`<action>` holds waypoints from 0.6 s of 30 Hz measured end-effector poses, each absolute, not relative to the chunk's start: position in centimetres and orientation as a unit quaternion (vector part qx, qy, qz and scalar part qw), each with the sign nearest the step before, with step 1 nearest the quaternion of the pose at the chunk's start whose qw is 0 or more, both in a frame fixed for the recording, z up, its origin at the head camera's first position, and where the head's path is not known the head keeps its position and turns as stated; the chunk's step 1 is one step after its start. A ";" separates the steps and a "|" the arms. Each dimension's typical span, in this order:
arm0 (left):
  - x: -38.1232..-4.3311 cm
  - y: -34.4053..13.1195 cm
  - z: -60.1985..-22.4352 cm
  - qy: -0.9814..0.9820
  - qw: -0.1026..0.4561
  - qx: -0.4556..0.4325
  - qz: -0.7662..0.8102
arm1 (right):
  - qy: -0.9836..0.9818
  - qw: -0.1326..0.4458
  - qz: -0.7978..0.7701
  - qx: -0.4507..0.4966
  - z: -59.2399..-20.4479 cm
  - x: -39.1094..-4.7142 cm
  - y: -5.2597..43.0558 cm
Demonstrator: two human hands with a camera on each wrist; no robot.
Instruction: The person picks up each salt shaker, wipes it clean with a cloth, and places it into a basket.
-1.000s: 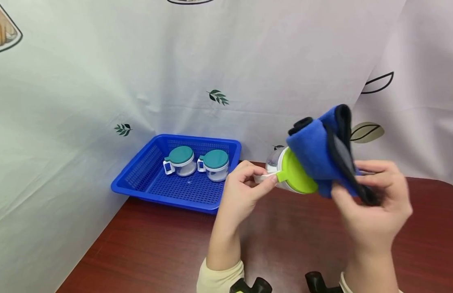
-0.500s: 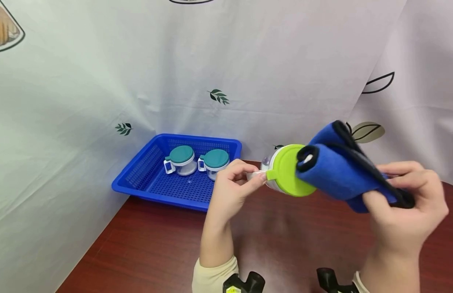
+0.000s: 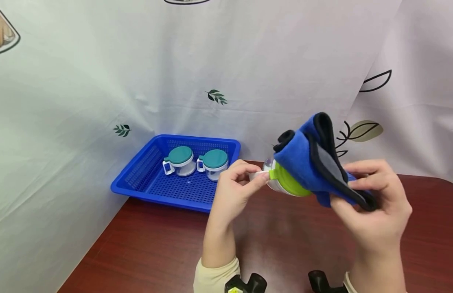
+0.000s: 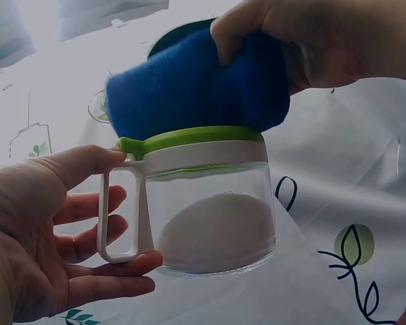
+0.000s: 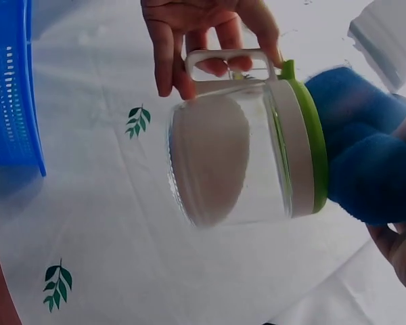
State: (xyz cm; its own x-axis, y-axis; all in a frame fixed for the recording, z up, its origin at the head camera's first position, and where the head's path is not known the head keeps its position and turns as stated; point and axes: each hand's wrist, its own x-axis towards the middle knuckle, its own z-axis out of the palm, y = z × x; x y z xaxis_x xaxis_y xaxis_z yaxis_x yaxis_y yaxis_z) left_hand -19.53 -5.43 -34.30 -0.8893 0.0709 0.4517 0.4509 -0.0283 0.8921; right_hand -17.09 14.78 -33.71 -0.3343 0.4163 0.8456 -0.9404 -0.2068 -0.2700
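Held above the table is a clear seasoning jar [image 4: 210,217] with a bright green lid, a white collar and white granules inside, tilted so its lid faces the right hand. My left hand [image 3: 231,191] pinches its white handle [image 4: 105,217], thumb near the lid's tab. A folded blue cloth [image 3: 303,158] with black edging is gripped in my right hand [image 3: 376,199], between thumb and fingers. In the left wrist view the cloth lies against the top of the green lid [image 4: 203,137]. From the head view it covers much of that lid.
A blue perforated basket [image 3: 138,191] stands at the back left of the dark red table [image 3: 156,252]. Inside it are two jars with teal lids, a left jar [image 3: 180,156] and a right jar [image 3: 214,160]. A white printed curtain [image 3: 248,61] hangs behind.
The cloth slid right across the green lid, uncovering more of it, then came back left over it. The left hand and jar shifted slightly left. The basket stays put.
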 end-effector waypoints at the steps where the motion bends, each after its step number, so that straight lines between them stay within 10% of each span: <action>1: -19.5 -5.5 -34.3 -0.683 0.135 -0.189 -0.692 | -0.408 0.475 0.708 0.326 -33.7 -17.1 14.8; 18: -19.5 -5.2 -34.2 -0.717 0.111 -0.179 -0.664 | -0.436 0.514 0.701 0.233 -33.3 -16.9 14.9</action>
State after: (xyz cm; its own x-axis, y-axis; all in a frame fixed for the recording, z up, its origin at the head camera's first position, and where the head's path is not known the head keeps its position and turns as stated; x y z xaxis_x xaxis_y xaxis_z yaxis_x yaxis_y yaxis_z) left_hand -19.48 -5.22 -34.19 -0.9109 0.1094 0.3978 0.4050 0.0532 0.9128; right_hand -16.88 14.95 -33.28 -0.3638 0.5172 0.7747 -0.9235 -0.0917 -0.3724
